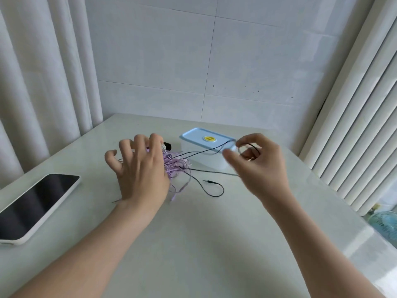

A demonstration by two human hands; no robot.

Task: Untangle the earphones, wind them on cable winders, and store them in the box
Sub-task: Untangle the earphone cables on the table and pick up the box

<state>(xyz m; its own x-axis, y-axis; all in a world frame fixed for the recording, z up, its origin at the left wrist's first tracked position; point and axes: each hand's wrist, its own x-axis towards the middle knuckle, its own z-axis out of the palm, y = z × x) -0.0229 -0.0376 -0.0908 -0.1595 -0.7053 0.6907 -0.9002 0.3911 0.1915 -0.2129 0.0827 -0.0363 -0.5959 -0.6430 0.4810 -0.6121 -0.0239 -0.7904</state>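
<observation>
Phone [36,205] first, face up at your far left on the table [193,233], well apart from the work. Next along, your left hand [139,168] is splayed wide, fingers bent like a claw and pressing down on the purple tangle [177,166] to pin it rather than closing round any strand. A small dark object [168,145] sits just behind your forefinger; it may be a cable winder, but it is too blurred to tell.

Out of the heap runs the black cable [204,151], one strand rising rightward across the front of the box [206,160], another trailing on the table to its plug [206,181], which lies loose near the tangle. The box stands behind, its blue lid [206,136] on.

Your right hand [257,164] is raised beside the box, thumb and forefinger pinched on the black cable where it curls into a small loop, the other fingers curled in.

The danger lies in that pull. If you draw the strand taut while purple loops cross it, any knot will likely cinch tighter. If your left hand eases off, the whole heap could slide along with it, and the taut line might nudge the box.
</observation>
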